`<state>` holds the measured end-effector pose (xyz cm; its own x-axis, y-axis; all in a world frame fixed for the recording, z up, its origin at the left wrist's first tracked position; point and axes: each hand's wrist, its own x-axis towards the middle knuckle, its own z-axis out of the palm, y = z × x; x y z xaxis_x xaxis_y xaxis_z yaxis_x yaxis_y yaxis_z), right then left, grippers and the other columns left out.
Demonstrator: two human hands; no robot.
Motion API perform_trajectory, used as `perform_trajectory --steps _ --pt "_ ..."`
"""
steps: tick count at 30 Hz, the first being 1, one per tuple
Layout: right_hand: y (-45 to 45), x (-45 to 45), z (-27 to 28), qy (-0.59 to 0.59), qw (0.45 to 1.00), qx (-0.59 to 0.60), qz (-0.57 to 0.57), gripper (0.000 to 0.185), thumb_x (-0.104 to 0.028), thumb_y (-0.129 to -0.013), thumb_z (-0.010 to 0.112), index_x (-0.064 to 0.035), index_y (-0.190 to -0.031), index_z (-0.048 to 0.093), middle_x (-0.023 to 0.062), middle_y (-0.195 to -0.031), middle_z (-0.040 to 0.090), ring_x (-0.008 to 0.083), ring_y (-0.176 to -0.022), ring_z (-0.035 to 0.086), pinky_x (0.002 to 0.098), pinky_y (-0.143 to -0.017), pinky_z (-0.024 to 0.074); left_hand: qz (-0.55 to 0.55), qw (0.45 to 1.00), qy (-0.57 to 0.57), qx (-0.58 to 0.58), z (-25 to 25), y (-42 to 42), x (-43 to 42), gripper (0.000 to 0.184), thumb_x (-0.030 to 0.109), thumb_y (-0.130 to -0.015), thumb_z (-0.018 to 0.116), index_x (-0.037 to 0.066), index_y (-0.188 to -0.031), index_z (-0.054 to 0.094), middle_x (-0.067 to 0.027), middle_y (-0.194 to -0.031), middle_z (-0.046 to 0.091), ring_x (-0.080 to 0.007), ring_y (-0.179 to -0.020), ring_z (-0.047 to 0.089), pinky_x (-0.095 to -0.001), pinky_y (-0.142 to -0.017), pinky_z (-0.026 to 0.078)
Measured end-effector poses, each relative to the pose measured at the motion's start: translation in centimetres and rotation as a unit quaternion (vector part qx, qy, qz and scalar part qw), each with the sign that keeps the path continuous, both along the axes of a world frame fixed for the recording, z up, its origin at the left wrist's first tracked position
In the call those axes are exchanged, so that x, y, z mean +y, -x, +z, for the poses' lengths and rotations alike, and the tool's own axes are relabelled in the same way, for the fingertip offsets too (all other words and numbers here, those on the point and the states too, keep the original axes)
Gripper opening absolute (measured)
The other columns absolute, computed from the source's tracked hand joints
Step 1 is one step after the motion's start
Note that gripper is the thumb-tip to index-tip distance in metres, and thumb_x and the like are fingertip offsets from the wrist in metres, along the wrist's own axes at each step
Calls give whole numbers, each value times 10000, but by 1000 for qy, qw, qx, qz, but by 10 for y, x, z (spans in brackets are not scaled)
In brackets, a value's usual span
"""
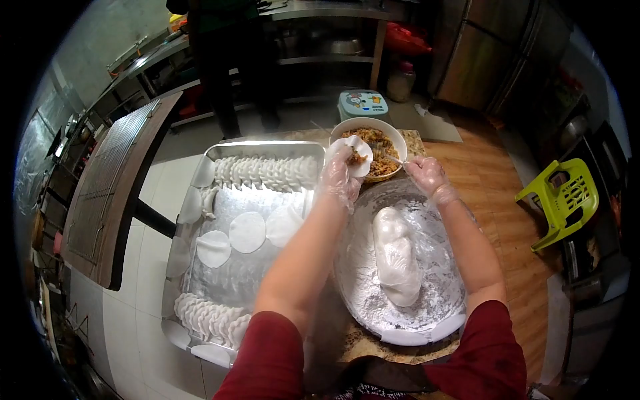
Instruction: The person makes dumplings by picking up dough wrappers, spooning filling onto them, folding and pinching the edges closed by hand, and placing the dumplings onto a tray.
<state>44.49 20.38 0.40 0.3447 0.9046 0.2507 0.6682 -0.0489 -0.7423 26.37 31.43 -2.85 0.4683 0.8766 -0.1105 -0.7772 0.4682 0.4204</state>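
Note:
My left hand (339, 175), in a clear plastic glove, holds a round dumpling wrapper (363, 167) with some brown filling on it. The wrapper is over the near left rim of a white bowl (401, 137) of chopped filling (383, 163). My gloved right hand (427, 175) is closed on the handle of a spoon (393, 159), whose head is down in the filling. Left of my arms lies a metal tray (250, 273) with rows of folded dumplings (267, 172) and several flat wrappers (247, 233). More dumplings (212, 320) line its near end.
A large round pan (437, 300) dusted with flour holds a plastic-wrapped dough roll (395, 253). Behind the bowl stands a light-blue lidded box (363, 103). A green plastic stool (563, 200) is on the right, a slatted table (113, 193) on the left. Another person (227, 60) stands at the back counter.

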Motion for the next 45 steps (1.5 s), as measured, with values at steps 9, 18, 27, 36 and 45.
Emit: perform_trajectory --steps 9,18,27,36,45 --pt "48 36 -2 -235 933 -263 74 275 -154 -765 722 -54 -1017 681 122 -1056 658 305 -1042 593 389 -908 476 -61 996 -29 -51 -3 -5 1 351 -29 -841 474 31 -1187 488 -131 -1073 569 -257 -973 609 -386 -766 569" --pt "14 72 -40 -241 863 -440 -66 328 -298 -860 591 -9 -992 673 185 -990 662 349 -966 610 408 -854 484 -49 989 -12 -140 0 12 3 364 51 -870 545 16 -1227 485 -155 -1155 565 -293 -1036 598 -445 -863 543" --pt "84 19 -14 -86 973 212 -9 211 -140 -873 680 12 -1019 682 18 -899 678 91 -782 605 224 -705 501 -139 974 5 -179 27 50 -56 499 371 -992 381 5 -1328 420 -208 -1294 494 -358 -1177 521 -539 -980 456" --pt "190 -74 -10 -195 975 93 -47 199 -97 -868 676 14 -1033 681 75 -901 707 92 -797 621 257 -733 512 -96 962 17 -256 25 125 -148 614 513 -1004 275 8 -1329 402 -173 -1239 531 -329 -1146 535 -497 -992 450" --pt "287 -171 28 -285 934 -193 99 155 -37 -810 689 -31 -965 684 142 -944 680 309 -872 652 383 -786 521 -63 993 19 -98 -27 190 -207 901 766 -871 204 59 -1413 338 -170 -1290 444 -329 -1115 466 -456 -992 395"
